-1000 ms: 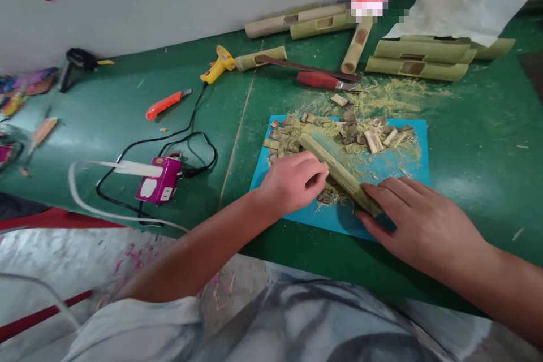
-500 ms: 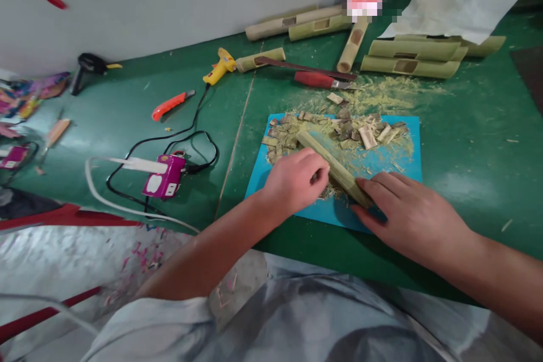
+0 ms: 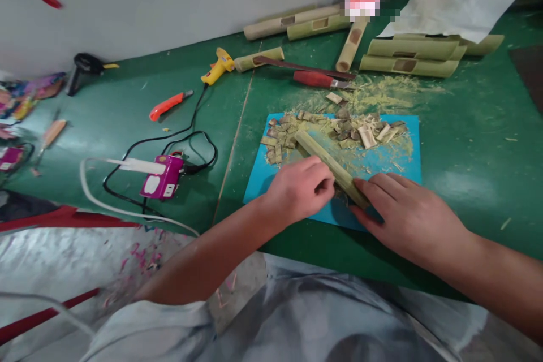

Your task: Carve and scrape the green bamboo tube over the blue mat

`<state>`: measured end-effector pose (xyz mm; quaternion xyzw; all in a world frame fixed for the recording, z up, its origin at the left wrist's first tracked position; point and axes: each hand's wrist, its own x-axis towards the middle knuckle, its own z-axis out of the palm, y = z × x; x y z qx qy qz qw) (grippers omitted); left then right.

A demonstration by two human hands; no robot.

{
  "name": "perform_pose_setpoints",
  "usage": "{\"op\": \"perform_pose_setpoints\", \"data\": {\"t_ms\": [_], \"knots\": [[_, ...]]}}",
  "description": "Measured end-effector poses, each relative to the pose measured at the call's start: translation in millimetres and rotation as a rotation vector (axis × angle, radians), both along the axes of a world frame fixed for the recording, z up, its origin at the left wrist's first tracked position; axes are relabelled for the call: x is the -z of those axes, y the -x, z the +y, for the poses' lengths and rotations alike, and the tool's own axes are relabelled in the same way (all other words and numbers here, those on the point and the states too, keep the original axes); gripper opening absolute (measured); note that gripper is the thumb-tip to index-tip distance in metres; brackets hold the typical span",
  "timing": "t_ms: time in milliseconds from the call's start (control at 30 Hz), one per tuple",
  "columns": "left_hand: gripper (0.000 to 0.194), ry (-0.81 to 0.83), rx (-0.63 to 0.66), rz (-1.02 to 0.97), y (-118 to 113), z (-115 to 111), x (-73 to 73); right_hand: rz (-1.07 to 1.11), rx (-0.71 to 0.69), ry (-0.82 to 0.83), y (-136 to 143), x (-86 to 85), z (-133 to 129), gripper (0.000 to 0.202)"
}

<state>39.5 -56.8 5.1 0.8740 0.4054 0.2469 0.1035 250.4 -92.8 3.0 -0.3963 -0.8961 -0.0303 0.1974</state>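
Note:
A length of green bamboo lies slantwise over the blue mat, its near end towards me. My right hand grips that near end between thumb and fingers. Against the bamboo's left side is my left hand, its fingers curled into a fist. Whatever may be inside this fist is hidden. Around the bamboo's far end, chips of bamboo and pale green dust are scattered on the mat.
Beyond the mat lie a red-handled tool, a flat dark strip and several notched bamboo tubes. Further left are an orange utility knife, a yellow glue gun and a purple power socket with cables.
My left hand has slid a little towards me and to the right along the bamboo, nearer my right hand. My right hand keeps its grip in nearly the same place.

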Motion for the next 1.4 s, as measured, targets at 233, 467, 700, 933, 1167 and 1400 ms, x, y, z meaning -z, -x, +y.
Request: {"op": "perform_pose_setpoints", "data": {"t_ms": [233, 467, 700, 933, 1167, 1400], "knots": [[0.020, 0.011, 0.013, -0.005, -0.3, -0.9, 0.7, -0.023, -0.004, 0.008, 0.0, -0.2, -0.1, 0.023], [0.020, 0.023, 0.033, 0.005, -1.3, 1.0, 0.2, 0.009, -0.005, 0.003, 0.0, -1.7, 0.5, 0.020], [0.016, 0.012, -0.038, -0.001, 3.4, 5.0, 2.8, -0.006, 0.001, 0.030, -0.2, -2.6, 0.4, 0.020], [0.016, -0.020, -0.059, -0.019, 4.2, 7.7, 2.6, -0.007, 0.010, 0.015, -0.4, -1.0, 1.1, 0.021], [0.017, -0.022, -0.051, -0.020, 3.4, 7.5, 2.4, -0.016, -0.002, 0.004, -0.4, -2.1, 1.0, 0.022], [0.018, -0.005, 0.003, -0.020, -0.6, 2.0, 1.4, -0.012, 0.008, 0.019, -0.3, -2.3, 1.2, 0.020]]}}
